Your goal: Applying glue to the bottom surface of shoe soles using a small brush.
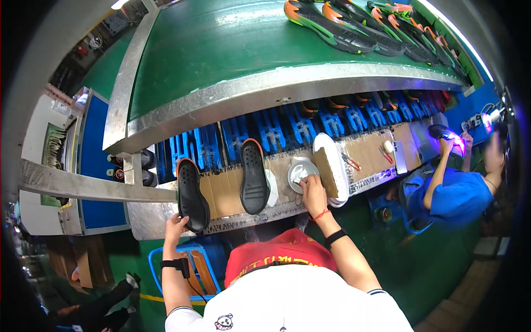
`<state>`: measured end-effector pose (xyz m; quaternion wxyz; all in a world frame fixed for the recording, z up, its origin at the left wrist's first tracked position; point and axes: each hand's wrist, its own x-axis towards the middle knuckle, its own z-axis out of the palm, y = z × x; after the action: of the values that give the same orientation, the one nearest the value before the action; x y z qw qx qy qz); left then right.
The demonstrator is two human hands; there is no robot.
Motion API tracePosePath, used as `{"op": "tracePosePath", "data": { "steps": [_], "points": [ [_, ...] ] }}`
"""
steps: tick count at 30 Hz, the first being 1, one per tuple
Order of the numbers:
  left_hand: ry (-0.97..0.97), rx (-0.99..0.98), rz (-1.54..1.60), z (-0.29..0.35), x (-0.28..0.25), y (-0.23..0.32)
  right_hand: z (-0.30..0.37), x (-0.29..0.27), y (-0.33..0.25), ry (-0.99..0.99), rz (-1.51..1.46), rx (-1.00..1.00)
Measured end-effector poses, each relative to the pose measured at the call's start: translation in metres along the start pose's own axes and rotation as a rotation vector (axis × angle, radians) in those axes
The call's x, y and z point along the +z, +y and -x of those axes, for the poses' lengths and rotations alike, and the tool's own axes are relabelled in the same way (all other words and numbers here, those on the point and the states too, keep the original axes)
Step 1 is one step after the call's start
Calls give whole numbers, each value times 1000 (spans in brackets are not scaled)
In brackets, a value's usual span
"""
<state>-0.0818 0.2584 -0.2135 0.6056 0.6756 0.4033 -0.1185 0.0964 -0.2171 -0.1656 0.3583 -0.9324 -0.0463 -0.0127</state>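
My left hand [175, 227] grips the heel end of a black shoe sole [192, 195] with an orange-edged toe, its thumb on the rim. A second black sole [254, 180] lies to the right on the bench, touched by neither hand. My right hand [315, 195] reaches into a small round bowl [292, 182] with white contents. Its fingers are pinched together, and whatever they hold is too small to make out. Right beside that hand is a long white tray [343, 185] with a piece of cardboard [326, 171] standing in it.
Cardboard [221, 193] covers parts of the narrow bench. Red-handled pliers or scissors [385, 155] lie to the right. Behind runs a row of blue racks [268, 130], under a raised green conveyor [221, 50] carrying several soles [332, 30]. A co-worker in blue [453, 191] sits at the right.
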Motion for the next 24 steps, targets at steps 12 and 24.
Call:
{"op": "tracePosePath", "data": {
  "steps": [12,24],
  "points": [
    [-301,-128,1640,51,82,55,-10,15,18,-72,112,-16],
    [-328,234,688,83,113,74,-7,7,8,-46,53,0]
  ]
}}
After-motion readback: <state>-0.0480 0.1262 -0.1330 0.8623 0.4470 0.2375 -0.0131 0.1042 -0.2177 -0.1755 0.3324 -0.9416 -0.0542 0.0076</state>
